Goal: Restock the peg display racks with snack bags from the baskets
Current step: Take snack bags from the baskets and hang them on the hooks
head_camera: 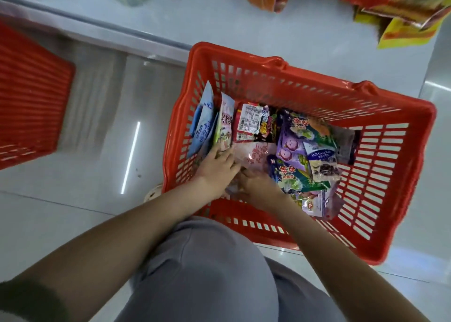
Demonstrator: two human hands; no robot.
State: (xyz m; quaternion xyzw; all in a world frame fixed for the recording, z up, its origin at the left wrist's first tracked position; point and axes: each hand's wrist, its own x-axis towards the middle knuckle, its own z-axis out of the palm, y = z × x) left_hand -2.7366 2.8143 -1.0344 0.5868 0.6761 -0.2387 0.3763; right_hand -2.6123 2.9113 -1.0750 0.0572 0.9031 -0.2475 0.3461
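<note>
- The second red basket (29,97), well left of the red basket (305,85), is cut off by the frame edge and blurred.
- Inside the red basket, the right hand (258,187) has its fingertips buried under the packets; its grip cannot be told.
- The left hand (217,168) covers part of the pink packet (256,156).
- Beyond the basket, the orange and yellow bags (390,9) are blurred and cropped.

Both bare forearms reach toward twelve o'clock, converging. The left hand (217,168) lies palm-down, fingers spread; the right hand (256,184) curls just beside it.
</note>
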